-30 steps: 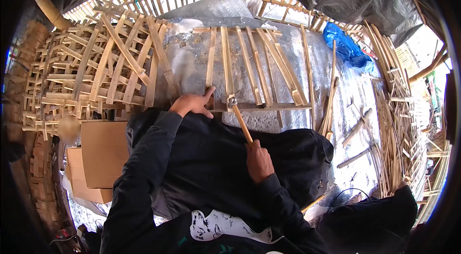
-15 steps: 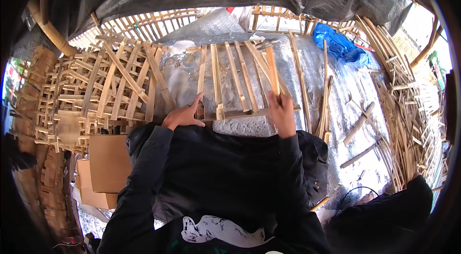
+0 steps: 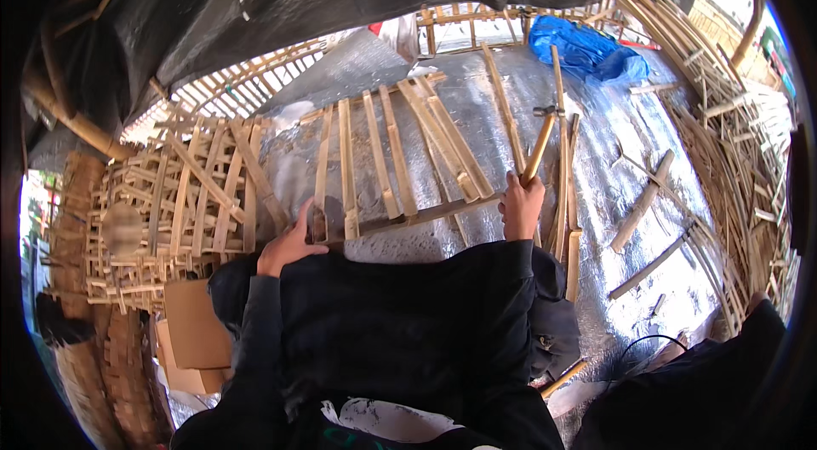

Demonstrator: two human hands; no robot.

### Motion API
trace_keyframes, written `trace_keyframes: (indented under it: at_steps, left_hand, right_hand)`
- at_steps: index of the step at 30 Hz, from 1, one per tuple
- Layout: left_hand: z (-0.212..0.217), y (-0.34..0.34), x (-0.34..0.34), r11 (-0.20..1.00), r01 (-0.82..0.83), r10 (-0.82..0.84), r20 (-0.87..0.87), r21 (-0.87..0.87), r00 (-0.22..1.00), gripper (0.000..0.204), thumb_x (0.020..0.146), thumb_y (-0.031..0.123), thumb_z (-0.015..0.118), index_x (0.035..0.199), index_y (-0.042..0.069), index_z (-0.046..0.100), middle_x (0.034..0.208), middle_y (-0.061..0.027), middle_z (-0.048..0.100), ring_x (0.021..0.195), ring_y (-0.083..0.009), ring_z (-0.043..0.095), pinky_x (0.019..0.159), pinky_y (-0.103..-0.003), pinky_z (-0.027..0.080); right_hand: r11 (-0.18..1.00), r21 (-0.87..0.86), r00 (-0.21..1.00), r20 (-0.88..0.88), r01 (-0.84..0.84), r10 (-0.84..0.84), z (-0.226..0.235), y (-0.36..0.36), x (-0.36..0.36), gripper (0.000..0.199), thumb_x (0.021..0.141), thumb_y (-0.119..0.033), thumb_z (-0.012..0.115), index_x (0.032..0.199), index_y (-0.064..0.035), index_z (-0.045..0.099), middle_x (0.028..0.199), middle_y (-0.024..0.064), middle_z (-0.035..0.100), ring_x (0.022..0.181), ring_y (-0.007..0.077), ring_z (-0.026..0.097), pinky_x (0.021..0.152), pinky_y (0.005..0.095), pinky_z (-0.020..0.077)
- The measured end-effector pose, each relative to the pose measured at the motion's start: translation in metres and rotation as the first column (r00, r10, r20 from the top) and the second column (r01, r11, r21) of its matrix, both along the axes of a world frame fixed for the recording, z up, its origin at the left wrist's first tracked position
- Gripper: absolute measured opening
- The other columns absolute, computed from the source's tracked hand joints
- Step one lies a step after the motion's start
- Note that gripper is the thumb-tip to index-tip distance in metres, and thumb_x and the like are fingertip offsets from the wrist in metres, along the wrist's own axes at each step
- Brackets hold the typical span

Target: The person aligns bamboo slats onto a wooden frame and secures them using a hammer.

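Left grip [image 3: 288, 247] spread, thumb [image 3: 313, 250] apart, right grip [image 3: 521, 206] fisted, forearms [image 3: 262, 314] extended forward, left finger curl hard to read.

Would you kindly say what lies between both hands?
The head view shows a brown wooden crossbar and the lower ends of pale bamboo strips between the left hand and right hand.

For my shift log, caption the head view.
Right hand grips a hammer; left hand at the left end of a slatted frame.
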State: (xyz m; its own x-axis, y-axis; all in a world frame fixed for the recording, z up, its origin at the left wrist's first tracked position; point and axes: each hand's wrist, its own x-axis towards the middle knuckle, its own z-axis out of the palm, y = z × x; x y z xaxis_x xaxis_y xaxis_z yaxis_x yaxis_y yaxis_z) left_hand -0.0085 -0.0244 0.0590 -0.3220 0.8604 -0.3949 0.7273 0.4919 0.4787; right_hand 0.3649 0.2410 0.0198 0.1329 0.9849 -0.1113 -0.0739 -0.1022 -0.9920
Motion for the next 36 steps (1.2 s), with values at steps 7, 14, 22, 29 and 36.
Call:
trace_keyframes:
  at_steps: [7, 14, 22, 29, 36]
  left_hand:
    - [0.02, 0.065, 0.041, 0.924, -0.023, 0.103, -0.191, 0.382, 0.976, 0.085, 0.087, 0.023, 0.083, 0.156, 0.012, 0.034, 0.134, -0.0222, 0.062, 0.118, -0.0348, 0.067, 0.1, -0.045, 0.052]
    - [0.012, 0.288, 0.137, 0.74, 0.34, -0.333, -0.124, 0.579, 0.935, 0.014, 0.093, 0.008, 0.07, 0.104, 0.001, 0.068, 0.099, -0.0126, 0.074, 0.094, -0.0234, 0.072, 0.085, -0.035, 0.055]
    - [-0.104, 0.448, 0.113, 0.748, 0.497, -0.451, -0.212, 0.44, 0.867, 0.012, 0.073, 0.006, 0.08, 0.079, 0.003, 0.07, 0.081, -0.0164, 0.072, 0.084, -0.0373, 0.071, 0.074, -0.045, 0.055]
    - [-0.139, 0.472, 0.119, 0.689, 0.638, -0.514, -0.39, 0.342, 0.764, 0.018, 0.064, 0.005, 0.083, 0.072, 0.005, 0.067, 0.076, -0.0159, 0.071, 0.076, -0.0374, 0.07, 0.065, -0.047, 0.053]
    - [-0.152, 0.489, 0.098, 0.677, 0.627, -0.565, -0.272, 0.386, 0.779, 0.011, 0.067, 0.001, 0.077, 0.069, 0.0, 0.066, 0.069, -0.0173, 0.069, 0.069, -0.0345, 0.07, 0.065, -0.042, 0.053]
  right_hand:
    - [0.973, 0.228, 0.917, 0.383, 0.025, -0.113, -0.004, 0.057, 0.008, 0.033, 0.088, -0.021, 0.077, 0.084, 0.0072, 0.059, 0.072, 0.0262, 0.064, 0.071, 0.0435, 0.067, 0.068, 0.048, 0.0521]
    - [0.978, 0.174, 0.893, 0.45, -0.117, 0.027, -0.011, 0.077, -0.008, 0.029, 0.085, -0.018, 0.078, 0.083, 0.007, 0.063, 0.076, 0.0299, 0.066, 0.076, 0.049, 0.068, 0.07, 0.0527, 0.0528]
    - [0.979, 0.148, 0.881, 0.471, -0.14, 0.054, -0.015, 0.077, 0.0, 0.025, 0.085, -0.012, 0.075, 0.083, 0.0082, 0.061, 0.077, 0.0312, 0.065, 0.079, 0.052, 0.066, 0.072, 0.0546, 0.0515]
    - [0.994, 0.097, 0.907, 0.421, -0.057, 0.011, -0.023, 0.078, 0.008, 0.026, 0.085, -0.012, 0.076, 0.081, 0.0076, 0.06, 0.075, 0.0311, 0.064, 0.076, 0.0522, 0.065, 0.07, 0.054, 0.0511]
    - [0.989, 0.109, 0.894, 0.445, -0.105, 0.046, -0.01, 0.077, 0.005, 0.027, 0.087, -0.014, 0.075, 0.082, 0.0076, 0.059, 0.074, 0.0306, 0.063, 0.074, 0.0515, 0.065, 0.068, 0.0525, 0.0506]
